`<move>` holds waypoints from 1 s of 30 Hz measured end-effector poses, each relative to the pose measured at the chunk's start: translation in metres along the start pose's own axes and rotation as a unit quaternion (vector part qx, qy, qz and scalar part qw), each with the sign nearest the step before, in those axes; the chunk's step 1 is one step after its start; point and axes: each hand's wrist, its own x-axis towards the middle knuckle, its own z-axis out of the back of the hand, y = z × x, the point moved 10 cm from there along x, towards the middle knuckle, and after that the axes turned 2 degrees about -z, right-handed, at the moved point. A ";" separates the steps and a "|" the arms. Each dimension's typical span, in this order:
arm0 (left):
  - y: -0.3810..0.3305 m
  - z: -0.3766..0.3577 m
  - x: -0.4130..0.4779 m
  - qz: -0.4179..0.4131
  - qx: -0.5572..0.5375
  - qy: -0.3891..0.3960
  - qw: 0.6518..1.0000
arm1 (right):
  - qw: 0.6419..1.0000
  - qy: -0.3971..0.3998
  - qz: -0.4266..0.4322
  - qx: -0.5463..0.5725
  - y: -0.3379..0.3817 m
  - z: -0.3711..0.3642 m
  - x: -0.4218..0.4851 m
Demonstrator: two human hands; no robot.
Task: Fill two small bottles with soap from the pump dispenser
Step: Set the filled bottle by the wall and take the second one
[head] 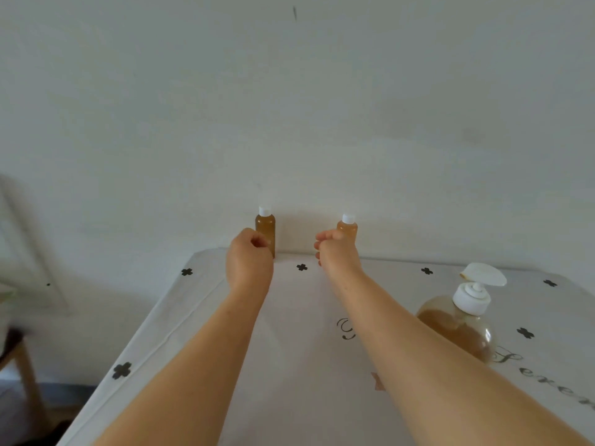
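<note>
Presently: both hands curled at the two capped, amber-filled bottles.
Fingers of the left hand [249, 257] curl into a fist with nothing visible inside; the left bottle [266, 228] stands just beside it at 1 o'clock. Fingers of the right hand [338, 251] curl likewise; contact with the right bottle [349, 228], partly hidden at 1 o'clock, cannot be told. The pump dispenser [463, 320] stands at 4 o'clock on the table [306, 349].

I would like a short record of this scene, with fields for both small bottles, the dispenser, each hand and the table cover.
left bottle: amber, white cap on, upright at the far table edge
right bottle: same, lower part hidden by right hand
pump dispenser: on the right, amber soap inside
left hand: fingers curled, beside left bottle; grip unclear
right hand: before right bottle; grip unclear
tablecloth: white, black marks
</note>
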 end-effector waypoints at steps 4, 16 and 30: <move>0.009 0.009 0.023 0.008 -0.009 0.033 0.999 | 0.991 0.104 -0.024 -0.075 -0.002 -0.045 -0.004; 0.001 -0.017 0.031 -0.024 -0.052 0.120 0.991 | 0.983 0.170 0.004 -0.062 0.014 -0.072 -0.007; -0.024 -0.010 -0.061 -0.018 -0.065 0.176 0.982 | 0.991 0.133 -0.008 0.019 -0.007 0.008 -0.081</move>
